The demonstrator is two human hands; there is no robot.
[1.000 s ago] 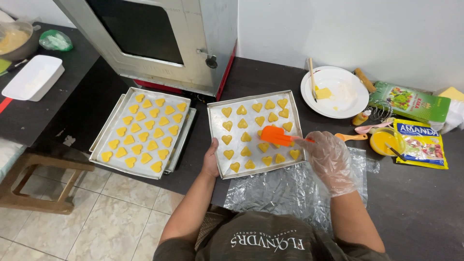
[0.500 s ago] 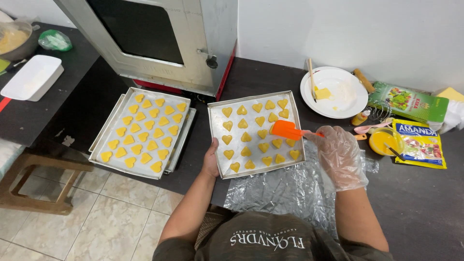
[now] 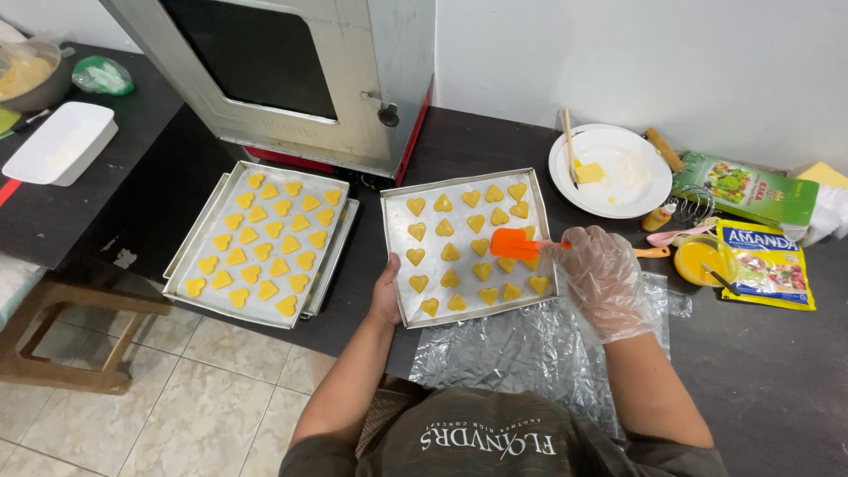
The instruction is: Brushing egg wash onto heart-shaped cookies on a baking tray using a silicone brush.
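My right hand (image 3: 606, 281), in a clear plastic glove, holds an orange spatula (image 3: 518, 243) whose blade hovers over yellow heart-shaped cookies (image 3: 450, 253) on a metal baking tray (image 3: 396, 201). The blade sits over the tray's right side, near its middle rows. My bare left hand (image 3: 386, 291) grips that tray's near left edge. A second tray (image 3: 212, 212), also filled with heart cookies, lies to the left, apart from both hands.
A metal oven (image 3: 291, 75) stands behind the trays. A white plate (image 3: 636, 181) with a brush, a yellow bowl (image 3: 702, 259), packets (image 3: 767, 265) and a whisk crowd the right. Crumpled plastic sheet (image 3: 521, 353) lies near me. A white container (image 3: 57, 144) rests far left.
My right hand has carried the spatula up the tray, from its lower right rows toward the middle right. The left hand has stayed on the tray edge.
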